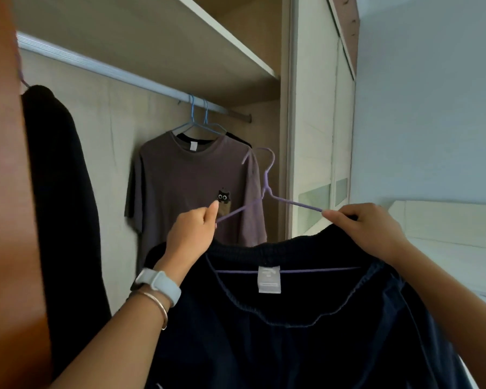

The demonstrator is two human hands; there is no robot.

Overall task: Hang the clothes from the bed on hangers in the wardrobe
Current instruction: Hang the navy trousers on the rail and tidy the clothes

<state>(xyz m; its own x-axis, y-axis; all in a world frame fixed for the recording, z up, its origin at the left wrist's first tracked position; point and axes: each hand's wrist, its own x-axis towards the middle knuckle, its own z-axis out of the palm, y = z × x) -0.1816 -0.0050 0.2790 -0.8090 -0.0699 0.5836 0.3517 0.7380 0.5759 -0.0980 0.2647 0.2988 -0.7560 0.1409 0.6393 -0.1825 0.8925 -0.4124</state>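
The soft navy garment (pixel 292 346), elastic-waisted, is draped over a thin purple wire hanger (pixel 292 203). The left hand (pixel 194 231) pinches one sloping arm and the right hand (pixel 368 223) grips the other. Hooking it up remains. Beyond, a brown T-shirt (pixel 185 186) and a black garment (pixel 62 192) already hang from the pale metal rail (pixel 124 77).

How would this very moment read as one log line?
left hand: pinches purple hanger | right hand: grips dark garment at hanger end | status: not yet on rail
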